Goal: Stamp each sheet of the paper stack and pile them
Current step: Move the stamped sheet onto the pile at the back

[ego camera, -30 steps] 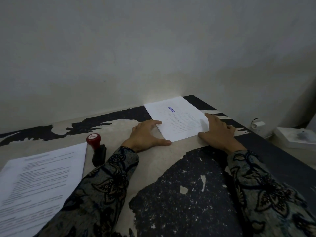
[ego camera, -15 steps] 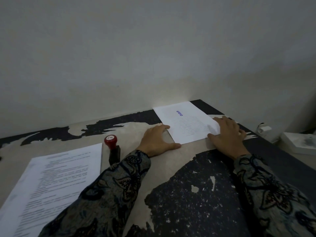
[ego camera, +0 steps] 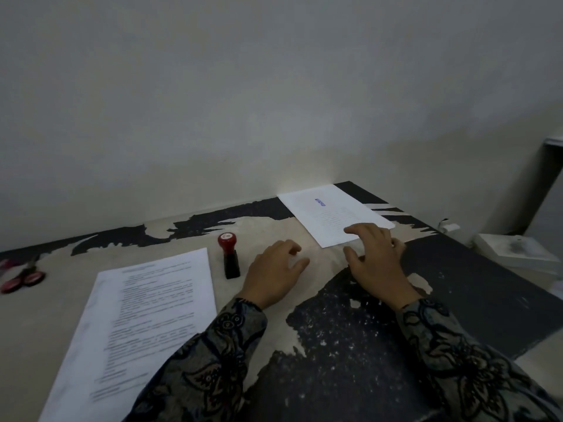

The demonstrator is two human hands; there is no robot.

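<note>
A stamped sheet (ego camera: 329, 213) with a blue mark lies at the far right of the table, against the wall. My right hand (ego camera: 376, 260) hovers over its near corner with fingers loosely spread, holding nothing. My left hand (ego camera: 275, 274) is off the sheet, to its left, relaxed above the table. A stamp (ego camera: 230, 258) with a red knob and black body stands upright between my left hand and the paper stack (ego camera: 140, 321), which lies printed side up at the near left.
Red-handled scissors (ego camera: 21, 278) lie at the far left edge. The table top (ego camera: 350, 345) is worn, black and beige. A white box (ego camera: 515, 254) sits beyond the table's right edge. The wall runs along the far side.
Both hands have drawn back from the stamped sheet; the left hand moved left off its edge. The view has shifted left, bringing the scissors and more of the stack into sight.
</note>
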